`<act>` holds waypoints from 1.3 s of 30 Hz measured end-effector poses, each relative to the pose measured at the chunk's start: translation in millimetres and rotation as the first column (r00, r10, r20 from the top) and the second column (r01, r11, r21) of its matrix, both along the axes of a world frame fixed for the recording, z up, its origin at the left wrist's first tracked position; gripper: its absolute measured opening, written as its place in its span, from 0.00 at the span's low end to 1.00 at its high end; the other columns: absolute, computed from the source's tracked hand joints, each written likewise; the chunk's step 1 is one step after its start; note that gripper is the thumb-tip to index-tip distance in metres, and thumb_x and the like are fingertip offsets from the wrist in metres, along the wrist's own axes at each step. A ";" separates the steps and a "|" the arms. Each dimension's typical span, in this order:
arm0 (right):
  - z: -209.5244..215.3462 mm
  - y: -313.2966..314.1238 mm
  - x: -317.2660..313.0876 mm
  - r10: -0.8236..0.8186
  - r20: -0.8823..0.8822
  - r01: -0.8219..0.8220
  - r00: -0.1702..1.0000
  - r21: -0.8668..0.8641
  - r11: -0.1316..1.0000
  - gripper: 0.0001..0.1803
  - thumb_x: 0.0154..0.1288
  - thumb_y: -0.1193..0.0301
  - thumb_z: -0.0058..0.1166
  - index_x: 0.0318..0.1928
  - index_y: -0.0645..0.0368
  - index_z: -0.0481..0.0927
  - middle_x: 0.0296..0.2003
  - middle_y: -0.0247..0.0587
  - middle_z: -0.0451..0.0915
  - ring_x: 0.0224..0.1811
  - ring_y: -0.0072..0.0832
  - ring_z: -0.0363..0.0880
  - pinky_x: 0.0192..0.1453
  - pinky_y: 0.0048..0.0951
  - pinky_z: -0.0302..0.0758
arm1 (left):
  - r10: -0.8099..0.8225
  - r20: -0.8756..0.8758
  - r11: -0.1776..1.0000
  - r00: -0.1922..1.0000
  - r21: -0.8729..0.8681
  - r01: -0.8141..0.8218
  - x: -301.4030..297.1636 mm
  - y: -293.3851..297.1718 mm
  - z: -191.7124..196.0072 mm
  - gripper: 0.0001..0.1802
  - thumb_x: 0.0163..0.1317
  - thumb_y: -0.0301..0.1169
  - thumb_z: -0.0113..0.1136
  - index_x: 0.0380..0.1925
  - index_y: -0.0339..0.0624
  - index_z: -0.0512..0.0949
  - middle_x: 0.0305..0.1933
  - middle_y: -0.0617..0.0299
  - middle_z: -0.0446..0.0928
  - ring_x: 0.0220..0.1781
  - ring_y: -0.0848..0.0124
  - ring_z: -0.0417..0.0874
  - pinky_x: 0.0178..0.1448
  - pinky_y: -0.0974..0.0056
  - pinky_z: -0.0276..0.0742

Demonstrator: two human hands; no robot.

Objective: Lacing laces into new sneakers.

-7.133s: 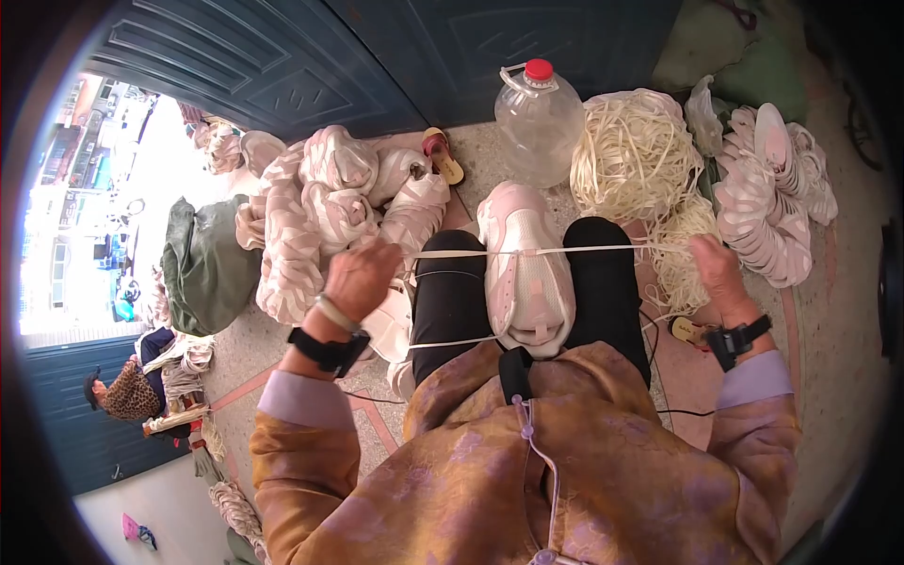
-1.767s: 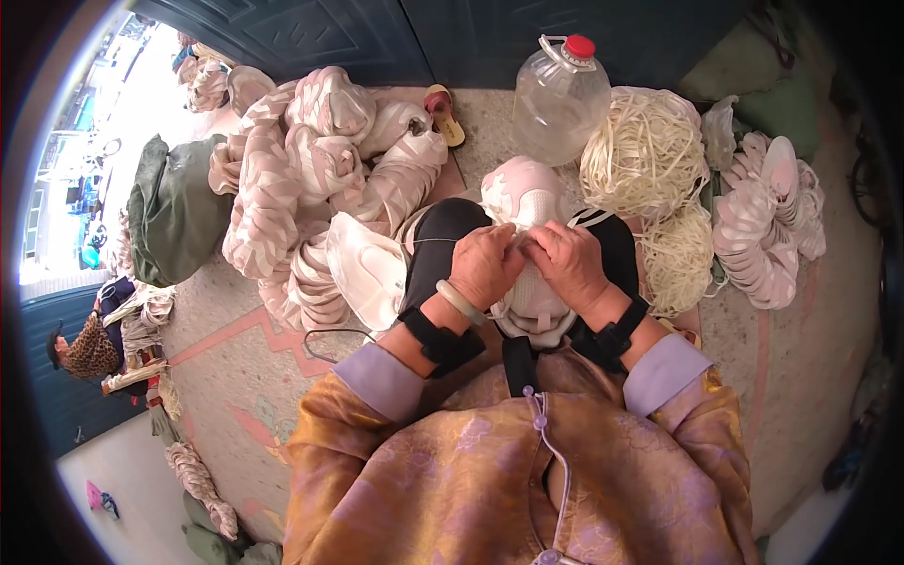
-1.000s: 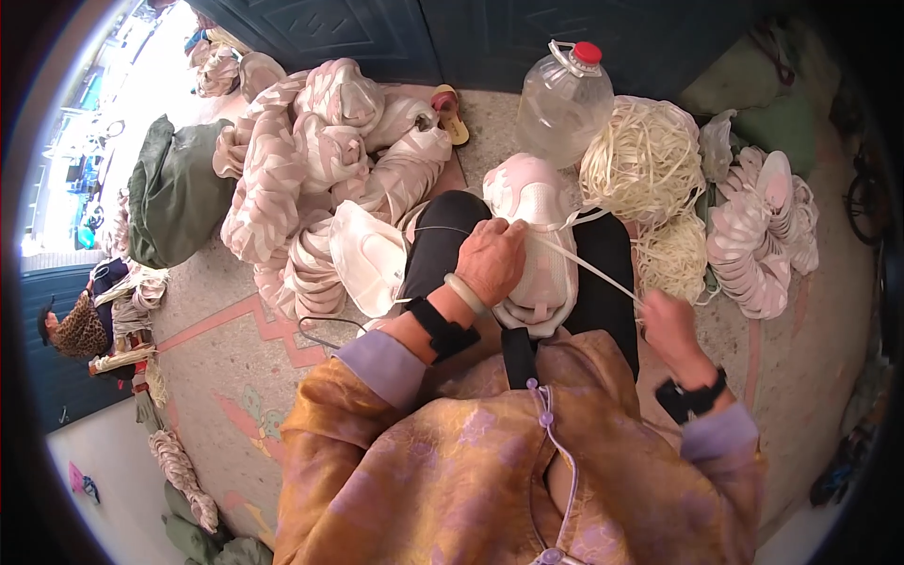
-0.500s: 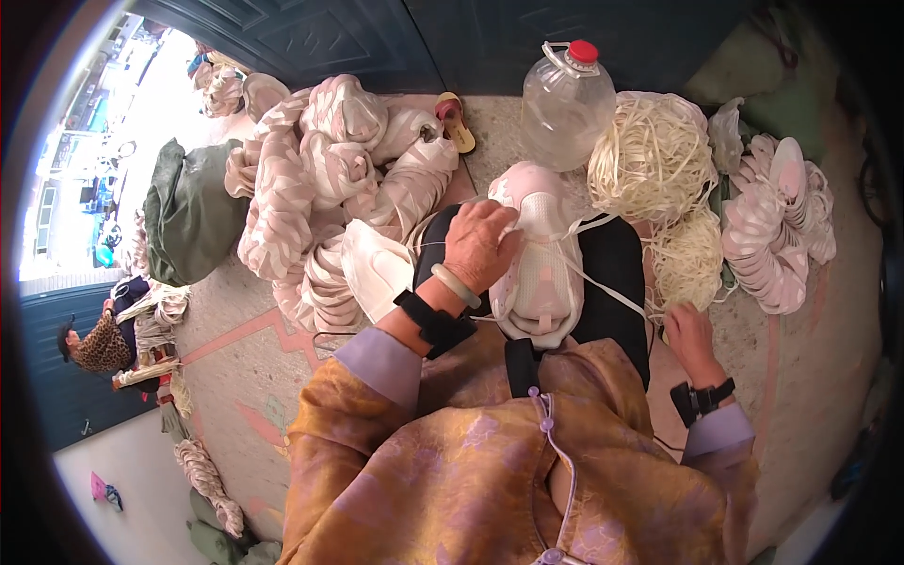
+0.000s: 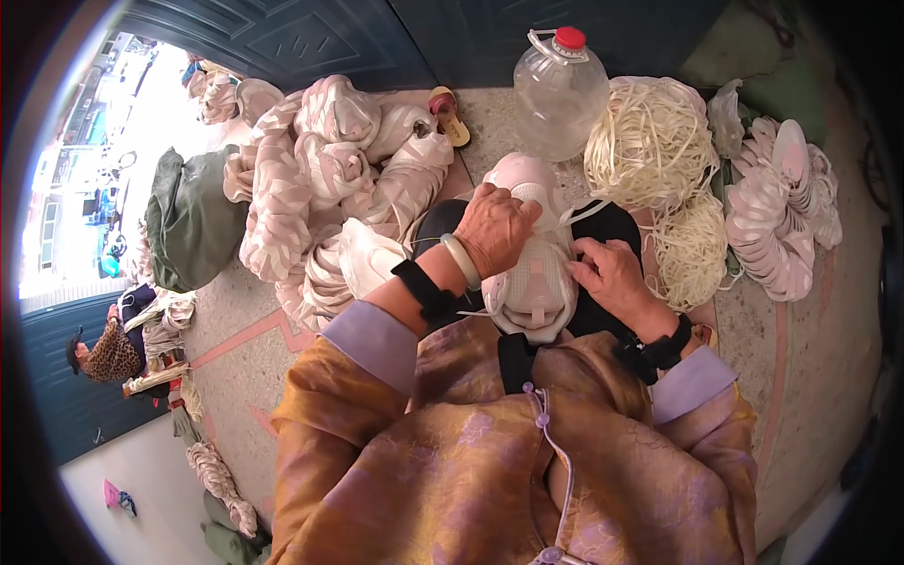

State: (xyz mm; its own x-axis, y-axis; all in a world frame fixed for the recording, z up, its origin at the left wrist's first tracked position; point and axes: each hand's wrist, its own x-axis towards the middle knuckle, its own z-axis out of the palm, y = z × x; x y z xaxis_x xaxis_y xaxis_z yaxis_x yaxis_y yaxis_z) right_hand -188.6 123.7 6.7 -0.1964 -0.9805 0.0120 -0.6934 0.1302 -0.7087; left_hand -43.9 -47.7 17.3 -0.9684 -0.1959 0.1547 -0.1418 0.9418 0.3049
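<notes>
A pale pink and white shoe rests across my black-clad lap, its rounded toe pointing away from me. My left hand lies over the shoe's middle with its fingers curled closed; what is inside them is hidden. Close against the shoe's right side is my right hand, thumb and forefinger apart, the other fingers bent. Nothing shows between them. A white shoelace runs from the middle of the shoe to the right over my leg.
Bundled pink-white shoe parts lie left, beside a dark green sack. Ahead stands a clear jug with a red cap. Cream lace heaps and another pink bundle lie right. A person sits far left.
My right hand has come in from the far right to the shoe's side. My left hand has shifted slightly right over the shoe, and the lace no longer stretches toward my right hand.
</notes>
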 end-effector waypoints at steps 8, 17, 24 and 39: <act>8.4 0.6 3.4 -0.018 0.390 -0.018 0.920 0.087 0.996 0.10 0.55 0.68 0.55 0.30 0.62 0.72 0.21 0.46 0.74 0.23 0.41 0.74 0.29 0.33 0.71 | 0.110 0.180 0.818 0.978 0.542 -0.192 -6.7 -21.9 31.9 0.10 0.53 0.24 0.57 0.37 0.40 0.75 0.22 0.63 0.75 0.27 0.74 0.77 0.36 0.69 0.72; 32.1 31.1 -0.6 0.065 -0.361 -0.142 0.930 -0.191 0.971 0.03 0.56 0.76 0.49 0.27 0.57 0.70 0.17 0.38 0.68 0.19 0.38 0.71 0.24 0.35 0.66 | 0.442 -0.031 0.003 0.896 0.999 0.033 17.8 -36.7 33.2 0.09 0.59 0.25 0.54 0.40 0.38 0.76 0.33 0.67 0.76 0.33 0.79 0.76 0.41 0.73 0.71; 43.7 146.5 -27.6 -0.108 -0.412 0.050 0.905 -0.149 0.988 0.04 0.53 0.82 0.49 0.27 0.61 0.71 0.15 0.41 0.65 0.17 0.38 0.68 0.22 0.35 0.64 | 0.367 0.074 0.003 0.927 0.997 -0.081 17.8 -12.5 -5.1 0.08 0.59 0.27 0.55 0.37 0.37 0.76 0.31 0.67 0.75 0.32 0.79 0.74 0.41 0.74 0.70; 21.8 50.3 -10.5 -0.228 0.178 0.241 0.957 -0.056 0.969 0.23 0.50 0.68 0.58 0.46 0.65 0.72 0.39 0.51 0.76 0.41 0.42 0.77 0.43 0.35 0.73 | 0.486 -0.183 0.830 0.855 0.404 -0.385 11.9 18.8 -15.4 0.15 0.48 0.28 0.61 0.37 0.40 0.71 0.38 0.57 0.74 0.41 0.61 0.74 0.47 0.60 0.69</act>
